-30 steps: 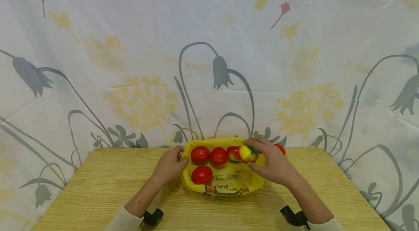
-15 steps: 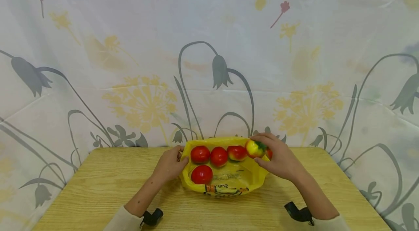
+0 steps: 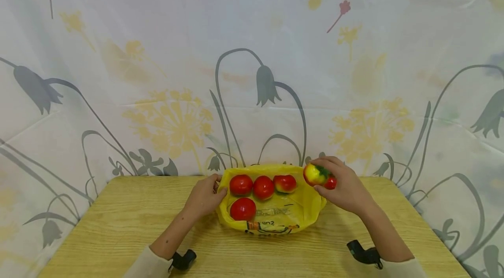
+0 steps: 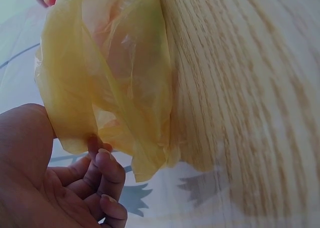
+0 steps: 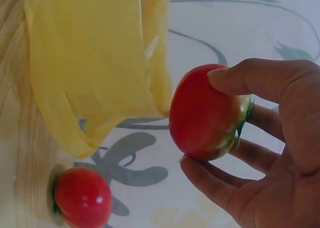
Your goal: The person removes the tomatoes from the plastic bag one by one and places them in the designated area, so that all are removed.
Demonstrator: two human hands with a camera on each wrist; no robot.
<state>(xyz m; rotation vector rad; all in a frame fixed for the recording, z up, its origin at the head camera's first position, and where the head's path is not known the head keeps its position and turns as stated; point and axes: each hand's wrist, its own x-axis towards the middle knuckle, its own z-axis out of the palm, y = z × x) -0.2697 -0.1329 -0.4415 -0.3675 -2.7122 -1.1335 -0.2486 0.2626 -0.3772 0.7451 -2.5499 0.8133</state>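
A yellow plastic bag [image 3: 309,208] lies rolled open on the table, with several red tomatoes [image 3: 243,209] inside. My left hand [image 3: 202,199] pinches the bag's left edge; the left wrist view shows thumb and fingertips on the thin plastic [image 4: 120,52]. With its thumb and fingers, my right hand [image 3: 344,186] grips a red-and-yellow tomato [image 3: 314,174] with a green leafy top, held up at the bag's right rim. Apart from the bag in the right wrist view, this held tomato [image 5: 202,112] hangs clear of the table.
Another red tomato [image 5: 82,198] rests on the table to the right of the bag, partly hidden behind my right hand in the head view. The wooden table [image 3: 138,216] ends at a flower-printed cloth [image 3: 252,94] behind the bag.
The right hand has moved right and slightly up with the tomato, from over the bag's inside to its right rim. The left hand has stayed at the bag's left edge.
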